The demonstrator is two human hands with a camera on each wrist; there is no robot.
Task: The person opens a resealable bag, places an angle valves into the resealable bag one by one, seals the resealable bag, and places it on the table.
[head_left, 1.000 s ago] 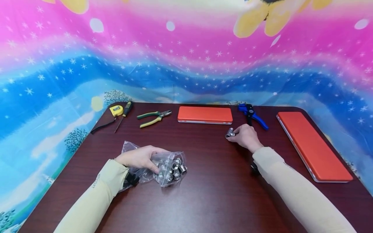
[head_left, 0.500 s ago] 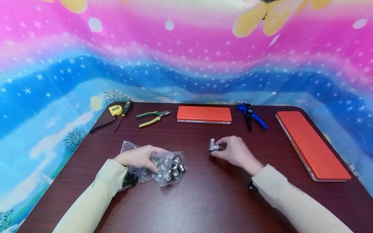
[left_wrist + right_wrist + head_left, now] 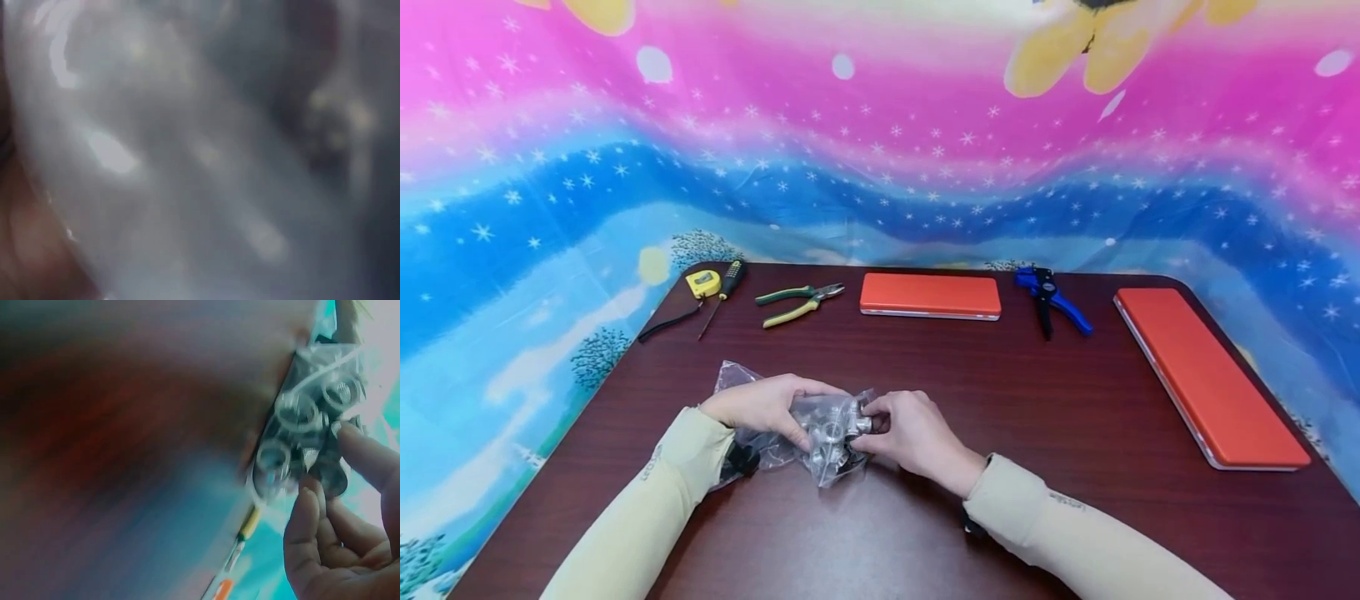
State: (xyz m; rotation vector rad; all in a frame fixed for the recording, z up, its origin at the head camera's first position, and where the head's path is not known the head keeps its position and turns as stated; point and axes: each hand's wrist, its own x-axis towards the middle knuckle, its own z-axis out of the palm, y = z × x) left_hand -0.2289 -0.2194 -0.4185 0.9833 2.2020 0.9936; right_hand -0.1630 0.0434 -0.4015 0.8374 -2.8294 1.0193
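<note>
- Evidently your left hand (image 3: pixel 763 407) grips the clear plastic bag (image 3: pixel 814 408), left of the tabletop's (image 3: pixel 970 358) middle, presumably to steady it while its metal fittings (image 3: pixel 829 435) sit bunched at the right end.
- Your right hand (image 3: pixel 919 432) pinches one metal pipe fitting (image 3: pixel 860 426) between thumb and fingers at that end (whether inside the bag's mouth, these views don't settle).
- Along the far edge, likely parked out of your hands' way, lie the yellow tape measure (image 3: pixel 703 284) and screwdriver (image 3: pixel 733 275) by the far-left corner, then combination pliers (image 3: pixel 815 301), a red case (image 3: pixel 929 293) and a blue wire stripper (image 3: pixel 1046 290).
- Another red case (image 3: pixel 1210 379) slants along your right edge.
- Beneath everything runs dark reddish wood grain, shiny near you; behind hangs a pink-and-blue snowflake-print cloth (image 3: pixel 917 158).
</note>
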